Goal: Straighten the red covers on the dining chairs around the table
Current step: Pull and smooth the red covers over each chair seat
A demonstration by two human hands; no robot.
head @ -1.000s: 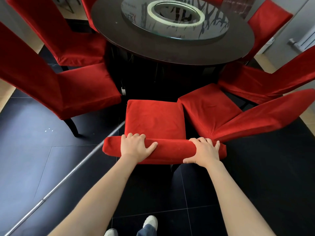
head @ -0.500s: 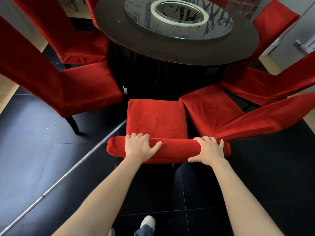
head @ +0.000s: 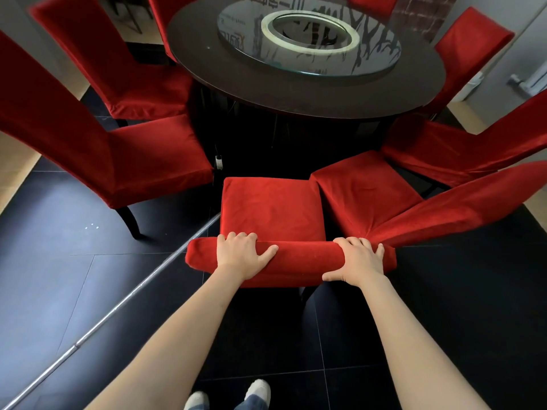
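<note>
The person is standing behind the near chair, and both hands are lying over the top of its backrest. The left hand is grasping the rail left of centre, fingers curling over the far edge and thumb stretching along the near face. The right hand is grasping the rail near its right end in the same way, with the thumb reaching down the near side.

This chair is sitting at the near edge of the table, seat pointing under it. Its cover is looking smooth across the seat and tight over the rail, so this one is probably close to finished, or the hands are just settling it.

To the right, the next chair is touching the near chair's seat, and its cover is bunching into creases where seat meets back; that one is likely waiting for attention. Farther right, another chair is showing folds along its back too. The left chair and the far left chair are appearing fairly smooth. More red chairs are standing beyond the table, too partly seen to judge.

So the work is seemingly somewhere in the middle, with the right-hand covers remaining.
</note>
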